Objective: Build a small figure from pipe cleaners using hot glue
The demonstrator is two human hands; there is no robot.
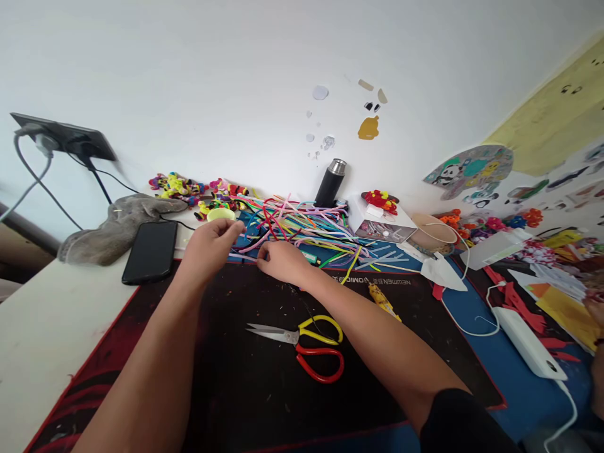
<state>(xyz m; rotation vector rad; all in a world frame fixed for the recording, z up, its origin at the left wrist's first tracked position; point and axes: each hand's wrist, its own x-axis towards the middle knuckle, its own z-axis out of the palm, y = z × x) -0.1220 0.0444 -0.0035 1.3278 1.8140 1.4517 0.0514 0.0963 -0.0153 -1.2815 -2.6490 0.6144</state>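
Both hands reach into the pipe cleaners (302,229): left hand (210,248) pinching, right hand (283,261) flat beside it; scissors (304,340) lie nearer on the desk (56,321).

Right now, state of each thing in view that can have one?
scissors: blades slightly open, lying flat on black mat
phone: screen dark
flask: upright, capped
left hand: fingers curled at the pipe cleaners
right hand: resting on the pile's edge, grip unclear
power bank: cable plugged in

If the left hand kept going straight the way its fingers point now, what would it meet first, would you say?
Most likely the pile of coloured pipe cleaners just beyond the left hand; its fingertips already reach the pile's near edge, though depth is hard to judge.
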